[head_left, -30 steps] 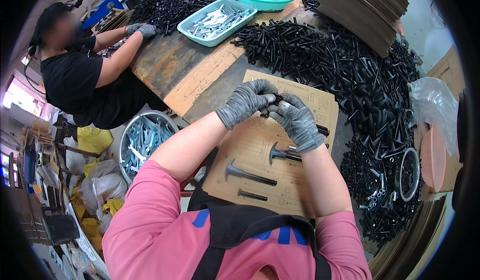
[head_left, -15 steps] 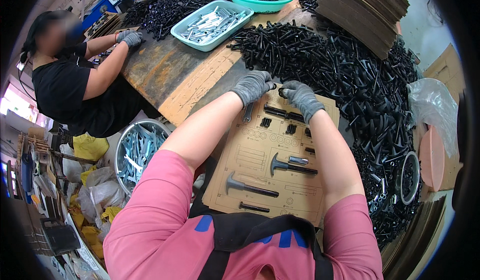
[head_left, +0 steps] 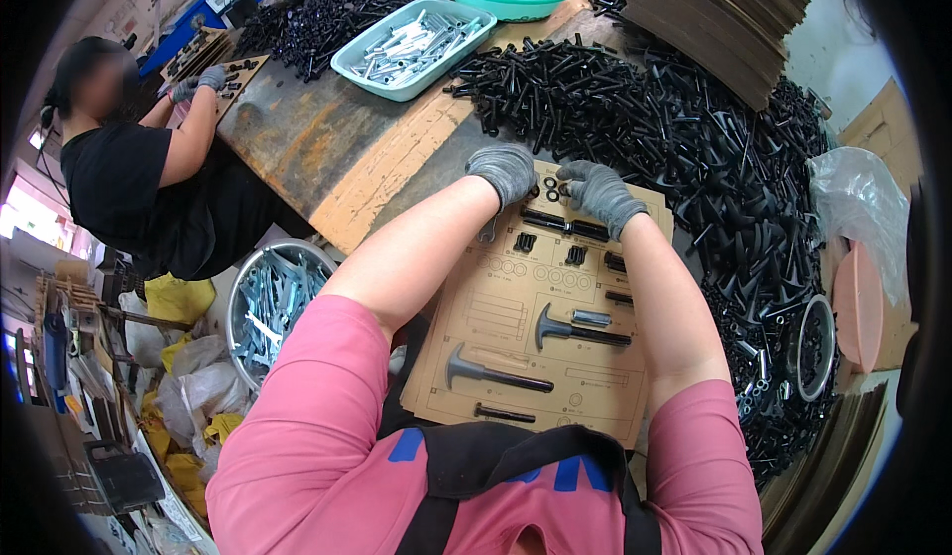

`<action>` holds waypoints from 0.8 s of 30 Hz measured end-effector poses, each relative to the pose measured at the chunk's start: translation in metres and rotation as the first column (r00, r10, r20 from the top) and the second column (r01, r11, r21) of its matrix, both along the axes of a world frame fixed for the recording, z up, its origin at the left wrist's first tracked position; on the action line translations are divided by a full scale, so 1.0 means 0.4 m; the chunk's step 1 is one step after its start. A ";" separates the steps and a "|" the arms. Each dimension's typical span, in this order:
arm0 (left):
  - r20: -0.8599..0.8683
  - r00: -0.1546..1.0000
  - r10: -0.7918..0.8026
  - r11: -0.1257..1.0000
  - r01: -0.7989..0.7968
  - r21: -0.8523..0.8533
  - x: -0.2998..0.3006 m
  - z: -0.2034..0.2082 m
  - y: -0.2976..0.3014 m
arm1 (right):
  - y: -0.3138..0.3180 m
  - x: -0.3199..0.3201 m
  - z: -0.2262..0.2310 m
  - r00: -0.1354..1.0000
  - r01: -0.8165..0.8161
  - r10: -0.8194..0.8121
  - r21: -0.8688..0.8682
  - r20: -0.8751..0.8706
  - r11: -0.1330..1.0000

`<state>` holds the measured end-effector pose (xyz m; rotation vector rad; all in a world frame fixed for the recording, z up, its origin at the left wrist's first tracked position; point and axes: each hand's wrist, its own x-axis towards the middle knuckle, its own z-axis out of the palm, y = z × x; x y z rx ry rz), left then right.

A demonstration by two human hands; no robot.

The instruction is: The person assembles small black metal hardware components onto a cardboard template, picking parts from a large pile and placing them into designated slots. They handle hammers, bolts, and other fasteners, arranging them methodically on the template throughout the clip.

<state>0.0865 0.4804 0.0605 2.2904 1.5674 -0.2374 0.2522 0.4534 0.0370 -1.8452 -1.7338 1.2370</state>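
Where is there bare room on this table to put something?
Widest: the stained tabletop between the blue rectangular plastic tray and the co-worker in black. Smaller: on the printed brown cardboard sheet, left of the upper black T-shaped piece. It is crowded right of the sheet, under heaped black parts, and between the grey-gloved left hand and right hand, around black rings.

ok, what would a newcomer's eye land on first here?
Probably the sprawling heap of black bolt-like parts on the table, beyond the person's hands. Next, at centre, the grey-gloved left hand and right hand flanking small black rings near the far end of a printed cardboard sheet. The turquoise basin also pops, at the top of the view.
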 end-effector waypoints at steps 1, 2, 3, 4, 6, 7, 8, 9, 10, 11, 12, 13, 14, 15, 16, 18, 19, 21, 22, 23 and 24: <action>-0.001 1.000 0.001 1.000 -0.001 0.005 -0.005 0.005 -0.002 | -0.002 -0.003 0.010 0.997 0.059 -0.061 -0.047 -0.040 0.997; 0.003 1.000 -0.001 1.000 0.001 0.006 -0.009 0.011 -0.002 | -0.003 -0.006 0.020 0.966 0.177 -0.194 -0.110 -0.172 0.978; 0.003 1.000 0.004 1.000 -0.004 0.004 -0.014 0.018 0.001 | -0.002 -0.007 0.029 0.898 0.311 -0.356 -0.201 -0.258 0.929; 0.003 1.000 0.008 1.000 -0.008 0.001 -0.021 0.025 0.003 | -0.005 -0.006 0.035 0.800 0.379 -0.467 -0.287 -0.378 0.880; 0.082 0.993 -0.087 0.995 0.081 0.065 -0.038 0.035 0.003 | -0.010 -0.004 0.035 0.701 0.444 -0.559 -0.343 -0.442 0.828; 0.121 0.984 -0.133 0.987 0.120 0.110 -0.042 0.038 0.002 | -0.016 0.000 0.030 0.640 0.432 -0.561 -0.358 -0.524 0.828; 0.079 0.960 -0.268 0.952 0.252 0.173 -0.043 0.040 0.002 | -0.005 -0.002 0.027 0.798 0.379 -0.471 -0.295 -0.376 0.877; 0.102 0.922 -0.374 0.914 0.347 0.212 -0.045 0.037 -0.003 | -0.011 -0.004 0.016 0.921 0.274 -0.279 -0.057 -0.272 0.960; 0.121 0.871 -0.475 0.864 0.436 0.253 -0.044 0.035 -0.006 | -0.016 -0.006 0.004 0.984 0.123 -0.096 0.191 -0.148 0.974; 0.089 0.835 -0.543 0.824 0.508 0.252 -0.051 0.031 -0.010 | -0.020 -0.007 -0.005 0.998 -0.048 0.033 0.344 0.049 0.938; 0.266 0.962 -0.062 0.987 0.098 -0.124 -0.028 0.026 -0.008 | -0.010 -0.007 -0.005 0.988 -0.092 0.069 0.175 0.137 0.980; 0.297 0.952 -0.075 0.987 0.113 -0.116 -0.030 0.020 -0.011 | -0.010 -0.009 -0.007 0.960 -0.189 0.143 0.183 0.240 0.965; 0.335 0.938 -0.093 0.987 0.131 -0.092 -0.032 0.014 -0.013 | -0.008 -0.013 -0.005 0.912 -0.257 0.191 0.143 0.363 0.956; 0.339 0.927 -0.163 0.982 0.184 -0.033 -0.038 0.010 -0.011 | -0.007 -0.016 0.000 0.855 -0.327 0.233 0.133 0.463 0.936; 0.338 0.912 -0.232 0.971 0.236 0.030 -0.043 0.006 -0.009 | -0.013 -0.024 0.003 0.849 -0.296 0.182 0.161 0.495 0.941; 0.221 0.885 -0.410 0.904 0.363 0.224 -0.049 -0.002 -0.005 | -0.021 -0.038 0.017 0.842 -0.271 0.137 0.190 0.522 0.943; 0.060 0.880 -0.472 0.844 0.431 0.321 -0.053 -0.006 -0.004 | -0.023 -0.046 0.023 0.838 -0.260 0.114 0.205 0.534 0.944; 0.003 0.929 -0.370 0.896 0.355 0.267 -0.036 -0.015 -0.004 | -0.025 -0.062 0.031 0.827 -0.262 0.119 0.188 0.550 0.947; 0.013 0.939 -0.345 0.905 0.328 0.272 -0.031 -0.020 -0.009 | -0.025 -0.068 0.031 0.836 -0.252 0.120 0.179 0.535 0.951; 0.024 0.948 -0.319 0.913 0.300 0.276 -0.029 -0.025 -0.015 | -0.026 -0.071 0.030 0.850 -0.247 0.117 0.191 0.513 0.950; 0.025 0.954 -0.298 0.919 0.280 0.279 -0.026 -0.028 -0.019 | -0.028 -0.072 0.026 0.866 -0.217 0.097 0.194 0.491 0.957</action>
